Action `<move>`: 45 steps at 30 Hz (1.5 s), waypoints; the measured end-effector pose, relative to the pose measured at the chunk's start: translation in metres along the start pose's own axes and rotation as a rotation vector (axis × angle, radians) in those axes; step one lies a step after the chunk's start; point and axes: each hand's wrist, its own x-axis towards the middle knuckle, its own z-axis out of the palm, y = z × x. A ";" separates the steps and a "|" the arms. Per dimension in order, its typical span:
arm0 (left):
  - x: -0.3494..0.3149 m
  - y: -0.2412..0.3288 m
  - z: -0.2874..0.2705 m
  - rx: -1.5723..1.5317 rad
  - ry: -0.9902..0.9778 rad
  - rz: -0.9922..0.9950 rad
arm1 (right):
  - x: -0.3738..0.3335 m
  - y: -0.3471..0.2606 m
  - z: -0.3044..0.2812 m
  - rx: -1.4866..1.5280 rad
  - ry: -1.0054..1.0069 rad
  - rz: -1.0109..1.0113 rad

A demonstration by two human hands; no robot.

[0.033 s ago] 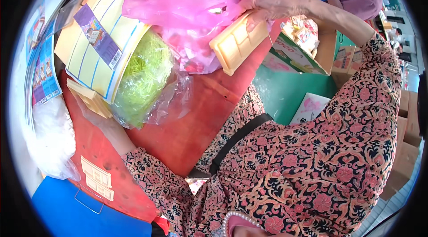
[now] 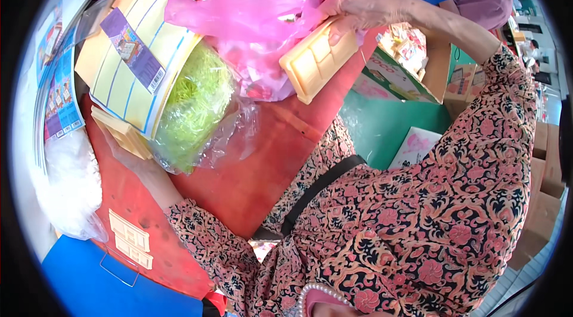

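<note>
Above the red table, my right hand (image 2: 367, 10) pinches a cream moulded plastic panel (image 2: 316, 62) with raised rectangles, held tilted beside a pink plastic bag (image 2: 262, 25). My left hand (image 2: 132, 162) reaches under the near-left corner of a cream, blue-striped piece (image 2: 128, 99) bearing a purple label. It is closed around a small stack of cream moulded pieces (image 2: 122, 133), though most of its fingers are hidden. Against the striped piece lies a clear bag of bright green shreds (image 2: 197, 93).
Two cream panels (image 2: 131, 239) lie at the table's (image 2: 233, 198) near-left edge. Printed sheets (image 2: 62, 105) and a white plastic bag (image 2: 71, 180) are at left. An open carton (image 2: 433, 69) of small packets stands at right, above a green surface (image 2: 388, 129).
</note>
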 end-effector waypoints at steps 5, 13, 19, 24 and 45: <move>0.000 -0.003 0.004 -0.173 0.060 -0.065 | 0.029 0.010 0.002 0.181 0.051 -0.189; -0.005 0.016 0.018 -0.341 0.057 -0.162 | 0.022 0.012 -0.008 0.231 -0.022 -0.267; -0.012 0.021 -0.014 -0.290 0.070 -0.143 | -0.025 -0.019 -0.006 0.047 -0.017 -0.198; -0.031 0.042 -0.028 -0.306 -0.031 -0.035 | -0.040 -0.029 -0.006 0.173 -0.085 -0.218; -0.147 0.072 -0.115 -1.120 0.059 -0.025 | 0.029 -0.194 0.070 0.540 -0.336 -0.301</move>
